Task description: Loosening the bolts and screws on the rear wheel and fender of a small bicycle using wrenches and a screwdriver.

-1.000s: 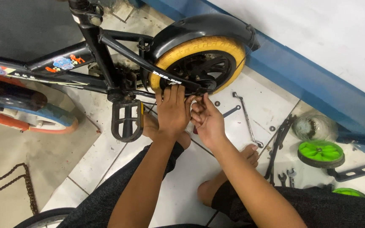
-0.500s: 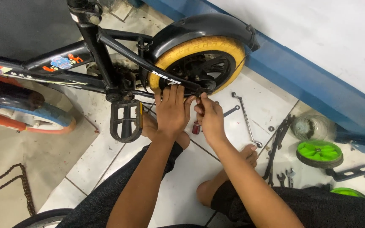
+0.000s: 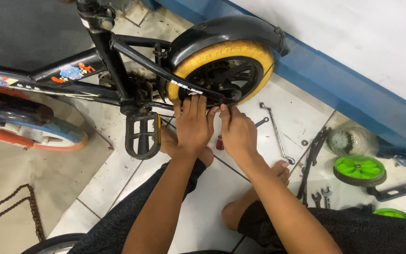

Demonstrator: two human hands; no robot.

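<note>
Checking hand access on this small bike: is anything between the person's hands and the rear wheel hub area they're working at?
Nothing visible. Both the left hand and right hand already rest at the frame stay beside the yellow-tyred rear wheel; the pedal sits off to the left.

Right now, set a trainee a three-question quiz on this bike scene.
1. True or false: both hands, left hand and right hand, are at the rear wheel.
2. What colour is its tyre? A green, B yellow, C red.
3. What lies on the floor tiles just right of the right hand?

Key: 1 true. 2 B. 3 A long wrench.
</note>
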